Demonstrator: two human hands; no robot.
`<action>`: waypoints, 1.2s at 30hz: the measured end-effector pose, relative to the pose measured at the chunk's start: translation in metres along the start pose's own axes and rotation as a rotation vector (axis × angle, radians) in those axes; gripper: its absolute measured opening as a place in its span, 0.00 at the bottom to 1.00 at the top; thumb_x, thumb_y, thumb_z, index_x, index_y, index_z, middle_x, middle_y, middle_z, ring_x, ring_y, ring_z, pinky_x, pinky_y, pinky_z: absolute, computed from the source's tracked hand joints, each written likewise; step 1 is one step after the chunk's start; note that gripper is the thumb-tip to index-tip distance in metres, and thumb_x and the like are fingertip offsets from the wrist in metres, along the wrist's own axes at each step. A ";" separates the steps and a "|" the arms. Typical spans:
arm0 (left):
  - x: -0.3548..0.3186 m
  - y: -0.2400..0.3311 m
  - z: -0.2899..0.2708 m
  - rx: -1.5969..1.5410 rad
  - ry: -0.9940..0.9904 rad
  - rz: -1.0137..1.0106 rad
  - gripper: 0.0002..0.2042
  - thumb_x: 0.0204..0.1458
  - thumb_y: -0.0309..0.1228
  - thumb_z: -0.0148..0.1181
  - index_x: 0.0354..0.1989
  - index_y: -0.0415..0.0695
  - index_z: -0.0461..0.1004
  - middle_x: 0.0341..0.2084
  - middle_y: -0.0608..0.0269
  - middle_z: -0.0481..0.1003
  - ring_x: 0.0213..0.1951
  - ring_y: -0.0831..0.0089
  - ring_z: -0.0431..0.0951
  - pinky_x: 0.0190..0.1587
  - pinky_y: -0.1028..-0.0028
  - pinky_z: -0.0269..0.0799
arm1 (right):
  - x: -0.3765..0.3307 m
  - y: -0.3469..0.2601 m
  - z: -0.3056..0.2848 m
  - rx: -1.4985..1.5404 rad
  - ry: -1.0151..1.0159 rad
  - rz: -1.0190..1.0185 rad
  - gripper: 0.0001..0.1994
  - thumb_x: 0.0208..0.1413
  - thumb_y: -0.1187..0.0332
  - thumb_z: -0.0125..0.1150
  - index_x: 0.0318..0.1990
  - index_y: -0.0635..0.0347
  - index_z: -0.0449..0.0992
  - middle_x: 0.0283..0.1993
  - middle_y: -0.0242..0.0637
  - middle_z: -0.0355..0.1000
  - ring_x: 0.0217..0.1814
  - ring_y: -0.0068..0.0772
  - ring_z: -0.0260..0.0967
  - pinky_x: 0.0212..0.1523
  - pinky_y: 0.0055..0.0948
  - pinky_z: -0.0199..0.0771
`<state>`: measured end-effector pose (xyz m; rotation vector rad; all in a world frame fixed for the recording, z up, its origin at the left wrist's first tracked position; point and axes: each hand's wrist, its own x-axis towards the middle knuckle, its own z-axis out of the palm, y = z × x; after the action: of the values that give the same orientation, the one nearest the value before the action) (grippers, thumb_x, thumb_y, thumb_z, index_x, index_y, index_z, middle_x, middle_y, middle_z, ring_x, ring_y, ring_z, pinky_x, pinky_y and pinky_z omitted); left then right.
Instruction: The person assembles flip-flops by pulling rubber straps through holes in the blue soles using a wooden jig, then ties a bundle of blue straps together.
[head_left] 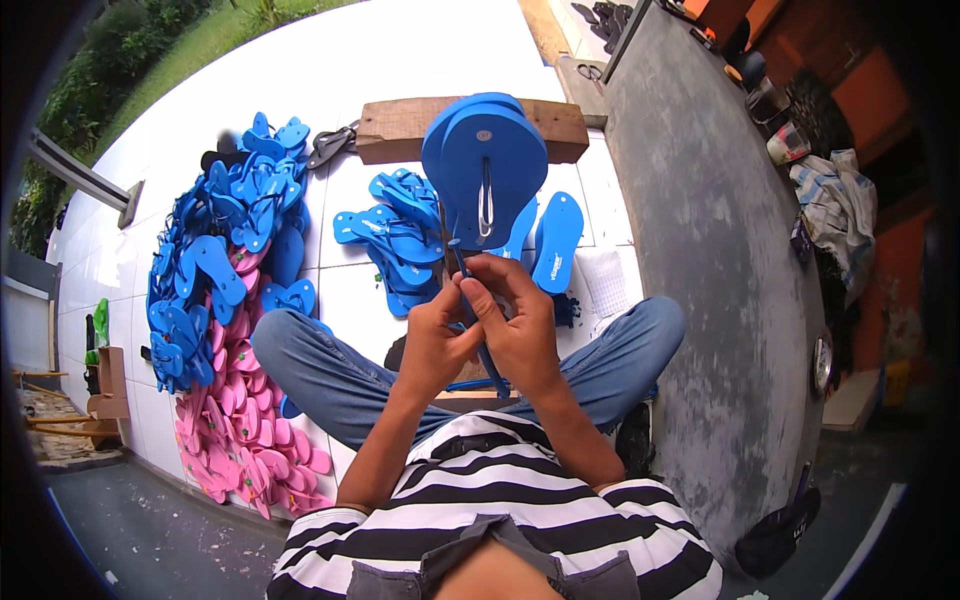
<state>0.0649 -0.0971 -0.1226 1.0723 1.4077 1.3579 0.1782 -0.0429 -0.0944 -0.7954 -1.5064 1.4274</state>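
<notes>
Your crossed legs in blue jeans point(325, 370) frame the work. Above them, your left hand point(438, 335) and right hand point(515, 325) meet, fingers pinched together on a slim blue strap point(492, 370). Its long axis slants from your lap up and leftward, ending in a small round plug just beside the lower left edge of the stacked blue flip-flop soles point(460, 170). Those lie straight ahead of your fingertips, long axis pointing away from you; your right hand's fingers are the nearer. A narrow metal loop point(486, 210) rests along their face. Beyond your left knee are strapped blue flip-flops point(400, 235); to the right, a loose blue sole point(560, 240). Farther off, a wooden beam point(395, 130) sits behind the stack.
</notes>
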 end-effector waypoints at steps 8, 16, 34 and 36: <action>0.011 0.019 -0.007 0.296 -0.104 0.336 0.20 0.47 0.30 0.73 0.47 0.40 0.74 0.32 0.62 0.76 0.28 0.78 0.76 0.27 0.80 0.72 | 0.014 -0.016 -0.009 0.094 0.183 -0.175 0.09 0.61 0.72 0.62 0.47 0.62 0.76 0.36 0.33 0.75 0.38 0.20 0.73 0.40 0.21 0.74; 0.054 0.064 -0.041 0.401 0.236 0.620 0.14 0.50 0.22 0.67 0.45 0.41 0.76 0.35 0.62 0.75 0.33 0.77 0.76 0.28 0.80 0.71 | 0.027 -0.026 -0.011 -0.212 0.203 -0.390 0.08 0.55 0.77 0.66 0.42 0.62 0.78 0.34 0.35 0.75 0.31 0.20 0.71 0.29 0.20 0.68; 0.091 0.111 -0.031 0.784 0.360 0.859 0.20 0.53 0.21 0.62 0.55 0.52 0.77 0.49 0.59 0.75 0.44 0.69 0.79 0.36 0.74 0.81 | 0.049 -0.060 -0.013 -1.169 0.172 -0.687 0.07 0.46 0.75 0.64 0.35 0.59 0.77 0.33 0.33 0.68 0.32 0.33 0.70 0.27 0.31 0.69; 0.087 0.109 -0.030 0.817 0.353 0.884 0.21 0.53 0.21 0.63 0.55 0.52 0.77 0.49 0.60 0.75 0.43 0.69 0.79 0.35 0.75 0.80 | 0.038 -0.059 -0.017 -1.224 0.175 -0.813 0.06 0.46 0.73 0.64 0.33 0.58 0.76 0.32 0.30 0.68 0.31 0.29 0.68 0.25 0.27 0.65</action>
<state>0.0156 -0.0171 -0.0151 2.2682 1.9274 1.6424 0.1854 -0.0098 -0.0312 -0.7678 -2.1482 -0.2609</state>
